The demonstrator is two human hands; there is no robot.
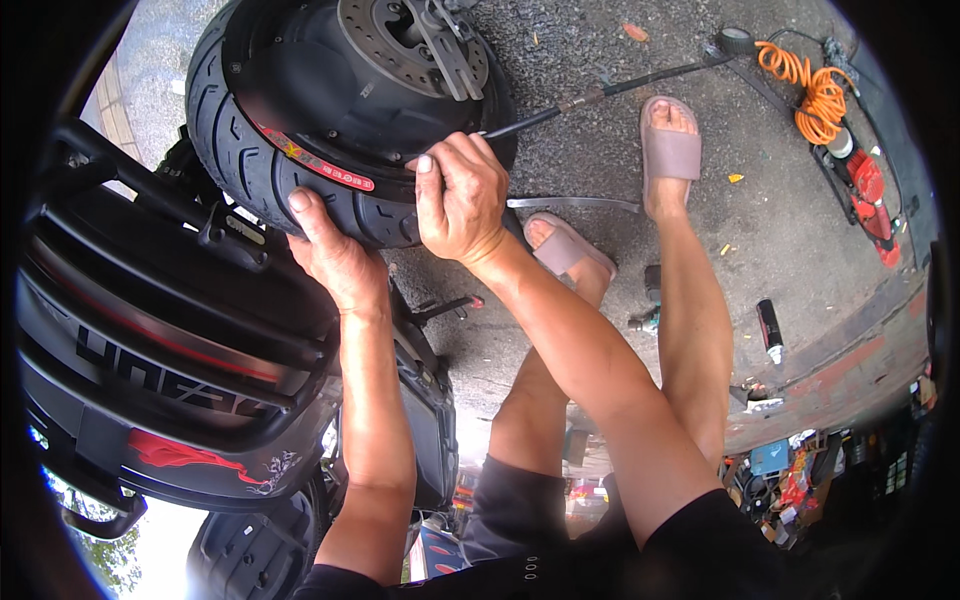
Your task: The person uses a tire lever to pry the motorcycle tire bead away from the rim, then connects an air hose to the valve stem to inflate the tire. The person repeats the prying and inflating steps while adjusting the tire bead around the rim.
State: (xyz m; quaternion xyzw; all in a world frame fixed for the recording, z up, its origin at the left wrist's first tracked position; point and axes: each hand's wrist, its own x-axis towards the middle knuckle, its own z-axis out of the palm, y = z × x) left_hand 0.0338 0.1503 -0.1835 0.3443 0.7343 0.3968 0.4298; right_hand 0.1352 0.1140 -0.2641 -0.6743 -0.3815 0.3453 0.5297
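A black scooter tyre [300, 176] sits around a dark wheel with a drilled brake disc [356, 64] at its hub. My left hand [334, 259] grips the tyre's near edge, thumb on the tread and fingers underneath. On the sidewall, close to the rim, my right hand [461, 199] is curled; whatever its fingers hold is hidden. A long dark bar [559, 109] runs from beside these knuckles out to the upper right. Below it, a flat metal lever [574, 202] extends from near the tyre towards my foot. A red sticker [322, 166] with writing marks the sidewall.
A scooter body with black guard bars [187, 360] fills the left. My sandalled feet [671, 142] stand at right. Beyond are an orange coiled air hose [821, 105], a red tool [870, 195] and a black can [769, 330]. A cluttered heap [795, 480] lies lower right.
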